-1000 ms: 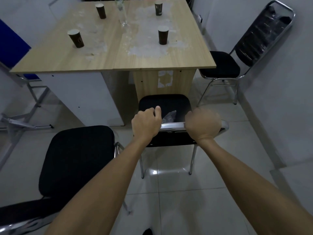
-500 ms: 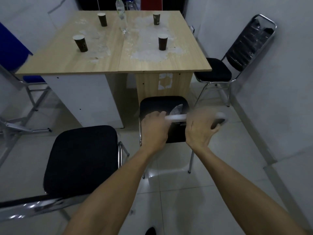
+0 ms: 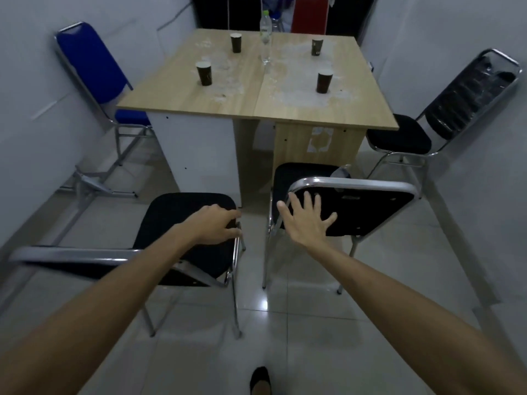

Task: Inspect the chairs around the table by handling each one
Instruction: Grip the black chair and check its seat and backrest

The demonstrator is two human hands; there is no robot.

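Two black chairs with chrome frames stand in front of me at the near side of the wooden table. My left hand curls around the right edge of the left chair's seat. My right hand is open with its fingers spread. It lies against the back of the middle chair's backrest, just under the chrome top rail. I cannot tell whether the palm presses on it. A third black chair stands at the right wall, and a blue chair at the left wall.
Several dark paper cups and a clear bottle stand on the table. A red chair and another dark chair stand behind the table. Grey walls close in on both sides. The floor is glossy tile, and my shoe shows at the bottom.
Both hands have let go of the middle chair's top rail. The left hand moved left onto the other chair's seat edge, and the right hand opened. My view has pulled back.
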